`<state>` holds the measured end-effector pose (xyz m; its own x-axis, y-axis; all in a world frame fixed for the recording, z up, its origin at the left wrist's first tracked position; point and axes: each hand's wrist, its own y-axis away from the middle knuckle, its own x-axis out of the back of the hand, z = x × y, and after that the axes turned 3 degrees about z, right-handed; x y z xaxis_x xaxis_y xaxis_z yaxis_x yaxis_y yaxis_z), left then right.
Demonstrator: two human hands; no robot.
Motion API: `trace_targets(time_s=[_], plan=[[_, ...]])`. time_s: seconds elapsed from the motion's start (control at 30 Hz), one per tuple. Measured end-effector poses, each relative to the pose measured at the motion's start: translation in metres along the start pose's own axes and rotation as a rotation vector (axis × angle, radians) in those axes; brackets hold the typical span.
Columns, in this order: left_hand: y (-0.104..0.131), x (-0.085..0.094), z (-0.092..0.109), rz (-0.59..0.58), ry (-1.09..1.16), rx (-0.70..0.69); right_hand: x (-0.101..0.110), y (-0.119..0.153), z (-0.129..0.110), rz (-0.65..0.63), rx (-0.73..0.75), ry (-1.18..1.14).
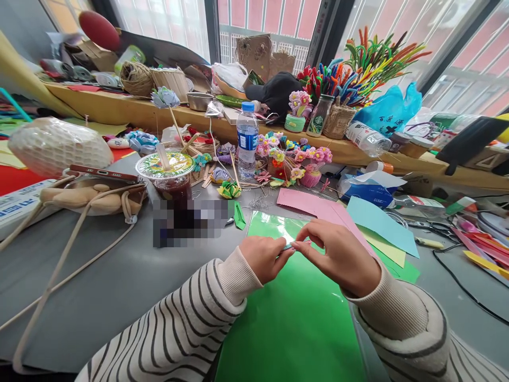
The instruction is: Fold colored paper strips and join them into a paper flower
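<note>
Over a glossy green sheet (294,318) on the grey table, my two hands meet near the middle of the view. My left hand (264,257) is closed, its thumb and finger pinching a small thin strip (289,246) with pale blue and pink on it. The thumb and fingertip of my right hand (340,254) pinch the strip's other end, close beside the left fingertips. Much of the strip is hidden by the fingers. Pink paper (308,201) lies just beyond the green sheet.
A lidded drink cup (169,178), beige bag (95,199) and phone (107,173) are at left. Behind stand a water bottle (247,140) and crafted flowers (278,154). Blue paper (382,225), scissors (435,229) and a black cable (461,278) lie at right.
</note>
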<state>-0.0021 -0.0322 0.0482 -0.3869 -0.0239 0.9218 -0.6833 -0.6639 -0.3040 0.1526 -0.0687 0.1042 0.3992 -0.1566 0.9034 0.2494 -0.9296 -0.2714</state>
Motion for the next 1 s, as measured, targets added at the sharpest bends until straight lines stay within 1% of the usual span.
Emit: trace_targets(time_s=[0.1, 0.27, 0.4, 0.5, 0.6, 0.67, 0.77, 0.87, 1.0], plan=[[0.000, 0.000, 0.000, 0.037, -0.024, 0.015, -0.003, 0.003, -0.001, 0.049, 0.004, 0.014], [-0.001, 0.002, 0.001, 0.124, -0.023, 0.053, -0.011, 0.013, -0.006, 0.209, 0.049, 0.047], [-0.001, 0.002, 0.002, 0.170, 0.024, 0.090, -0.016, 0.021, -0.012, 0.324, 0.064, 0.038], [-0.002, 0.001, 0.002, 0.190, 0.105, 0.133, -0.019, 0.026, -0.015, 0.389, 0.043, 0.011], [-0.003, 0.003, 0.001, 0.215, 0.233, 0.162, -0.023, 0.031, -0.016, 0.422, -0.026, -0.106], [-0.003, 0.006, 0.001, 0.223, 0.327, 0.177, -0.025, 0.034, -0.017, 0.417, -0.113, -0.236], [-0.004, 0.010, 0.000, 0.212, 0.494, 0.204, -0.028, 0.037, -0.016, 0.390, -0.269, -0.491], [-0.004, 0.012, -0.001, 0.160, 0.726, 0.223, -0.031, 0.036, -0.014, 0.364, -0.359, -0.716], [-0.005, 0.012, 0.000, 0.080, 1.092, 0.239, -0.033, 0.034, -0.010, 0.329, -0.403, -0.886]])
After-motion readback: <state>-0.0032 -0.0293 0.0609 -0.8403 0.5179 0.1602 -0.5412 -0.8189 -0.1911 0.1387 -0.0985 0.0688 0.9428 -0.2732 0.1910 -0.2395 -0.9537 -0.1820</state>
